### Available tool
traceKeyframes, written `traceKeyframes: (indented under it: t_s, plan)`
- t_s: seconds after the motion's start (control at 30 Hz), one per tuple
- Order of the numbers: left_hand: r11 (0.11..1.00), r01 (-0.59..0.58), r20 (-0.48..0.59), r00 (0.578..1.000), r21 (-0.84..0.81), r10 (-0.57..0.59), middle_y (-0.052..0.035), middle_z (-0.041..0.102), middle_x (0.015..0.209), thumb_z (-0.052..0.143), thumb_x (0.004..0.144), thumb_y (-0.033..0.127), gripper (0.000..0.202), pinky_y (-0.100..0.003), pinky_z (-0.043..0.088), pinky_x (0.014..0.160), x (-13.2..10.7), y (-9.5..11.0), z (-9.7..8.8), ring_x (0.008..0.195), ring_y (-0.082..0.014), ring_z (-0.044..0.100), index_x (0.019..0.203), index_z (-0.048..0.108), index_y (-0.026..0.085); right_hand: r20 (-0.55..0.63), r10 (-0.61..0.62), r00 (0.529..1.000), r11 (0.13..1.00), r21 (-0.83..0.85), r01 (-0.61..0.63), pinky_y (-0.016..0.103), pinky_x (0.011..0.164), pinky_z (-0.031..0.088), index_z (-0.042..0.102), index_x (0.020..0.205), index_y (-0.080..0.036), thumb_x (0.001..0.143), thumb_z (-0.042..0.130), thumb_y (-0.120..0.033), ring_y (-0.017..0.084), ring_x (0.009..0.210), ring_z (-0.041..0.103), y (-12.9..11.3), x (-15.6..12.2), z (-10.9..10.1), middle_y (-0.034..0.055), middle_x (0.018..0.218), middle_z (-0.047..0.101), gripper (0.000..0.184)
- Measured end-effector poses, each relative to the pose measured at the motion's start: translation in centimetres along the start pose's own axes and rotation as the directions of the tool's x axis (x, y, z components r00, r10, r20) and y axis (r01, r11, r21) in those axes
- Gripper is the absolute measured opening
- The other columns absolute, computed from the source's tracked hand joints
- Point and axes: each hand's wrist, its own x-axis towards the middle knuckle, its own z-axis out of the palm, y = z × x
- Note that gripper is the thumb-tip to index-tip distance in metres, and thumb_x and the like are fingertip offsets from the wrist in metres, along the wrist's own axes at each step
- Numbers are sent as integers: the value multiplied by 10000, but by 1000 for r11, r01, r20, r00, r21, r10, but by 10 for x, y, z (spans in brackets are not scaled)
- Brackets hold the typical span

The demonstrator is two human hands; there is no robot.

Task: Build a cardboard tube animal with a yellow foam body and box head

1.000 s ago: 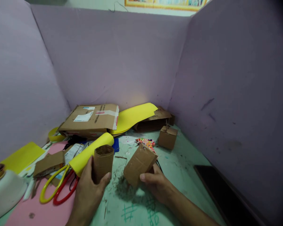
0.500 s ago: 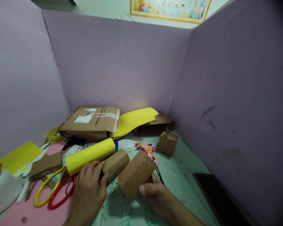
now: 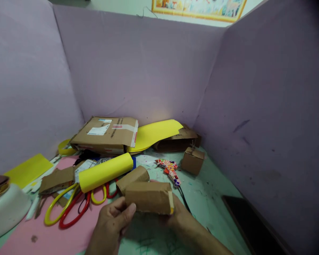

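A small folded cardboard box [image 3: 150, 199] is held up between both hands, its long side facing me. My left hand [image 3: 110, 223] pinches its left end, thumb on the near face. Behind the right end is my right hand [image 3: 179, 216], whose fingers are mostly hidden by the box. Just beyond the box lies a cardboard tube [image 3: 134, 176]. Left of it rests a roll of yellow paper [image 3: 106, 172], partly over yellow-handled scissors [image 3: 51, 209] and red-handled scissors [image 3: 69, 216]. A patterned hot glue gun [image 3: 171, 171] lies past the right hand.
A small cardboard cube [image 3: 192, 161] with a twisted stem stands at the right. Yellow sheets [image 3: 156, 134] and a large parcel box [image 3: 106, 134] are at the back. A white container [image 3: 7, 212] is at the left, a dark flat panel [image 3: 247, 219] at the right. Purple partitions [image 3: 143, 71] surround the table.
My left hand has moved right, off the yellow roll and cardboard tube, onto the box. The box has turned from tilted to nearly level, and my right hand has gone behind it.
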Motion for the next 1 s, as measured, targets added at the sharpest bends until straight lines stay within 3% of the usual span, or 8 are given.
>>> traceKeyframes:
  t_s: [0.1, 0.17, 0.27, 0.37, 0.47, 0.63, 0.83, 1.0]
  plan:
    - [990, -46, -119, 992, -135, 30, 95, 286, 424, 851, 442, 425, 445, -160, 238, 422, 3, 3, -6, 433, -32, 253, 470, 497, 157, -141, -169, 976, 980, -131, 150, 265, 693, 475, 589, 1149, -259, 549, 674, -90, 212, 933, 556, -15, 0, -10, 55, 1174, 602, 630]
    - [984, -59, -165, 986, -166, 32, 94, 293, 414, 865, 396, 420, 469, -164, 223, 407, 3, 4, -8, 427, -34, 252, 441, 479, 158, -185, -264, 947, 940, -270, 210, 236, 565, 431, 603, 1132, -248, 654, 655, -199, 164, 729, 540, -26, -5, -12, 52, 1048, 632, 484]
    - [989, -61, -157, 987, -136, 40, 91, 311, 426, 851, 417, 451, 467, -171, 165, 393, 2, 0, -6, 421, -28, 222, 452, 493, 153, -102, -193, 976, 895, -425, 133, 240, 456, 350, 631, 1051, -185, 715, 662, -416, 130, 501, 464, -34, -12, -6, 15, 703, 608, 409]
    - [996, -85, -99, 991, -6, 84, 83, 331, 408, 784, 555, 489, 445, -177, 167, 395, -2, -7, -2, 403, -34, 250, 475, 500, 155, -67, -78, 995, 896, -442, 41, 262, 478, 379, 629, 877, -145, 760, 604, -526, 156, 524, 508, -29, -15, 2, 13, 640, 556, 400]
    - [983, -113, -53, 991, 146, 122, 36, 479, 415, 673, 695, 519, 408, -184, 193, 386, -4, -10, 0, 368, -47, 330, 558, 563, 150, -66, -98, 993, 914, -401, 64, 281, 563, 419, 596, 762, -144, 809, 547, -510, 179, 631, 536, -23, -16, 8, 30, 675, 561, 373]
    - [981, -138, -8, 990, 139, 140, -52, 680, 649, 741, 621, 468, 357, -243, 464, 548, 1, -14, -5, 611, -168, 596, 725, 691, 130, -103, -147, 984, 893, -441, 87, 257, 541, 379, 593, 679, -143, 697, 610, -382, 157, 598, 474, -21, -17, 14, 12, 615, 533, 239]
    - [935, -200, -122, 962, 292, 244, -41, 708, 619, 729, 611, 441, 293, -262, 493, 547, -3, -20, -3, 601, -209, 632, 662, 730, 152, -120, -154, 981, 879, -469, 81, 234, 478, 341, 626, 617, -130, 678, 603, -355, 128, 517, 417, -17, -17, 18, 1, 543, 515, 234]
    - [939, -223, -156, 951, 260, 269, -17, 727, 664, 718, 626, 379, 211, -259, 512, 585, -14, -9, 7, 635, -210, 649, 702, 748, 183, -99, -243, 965, 837, -524, 157, 228, 467, 349, 646, 616, -121, 766, 561, -361, 131, 501, 446, -10, -21, 15, 6, 526, 536, 295]
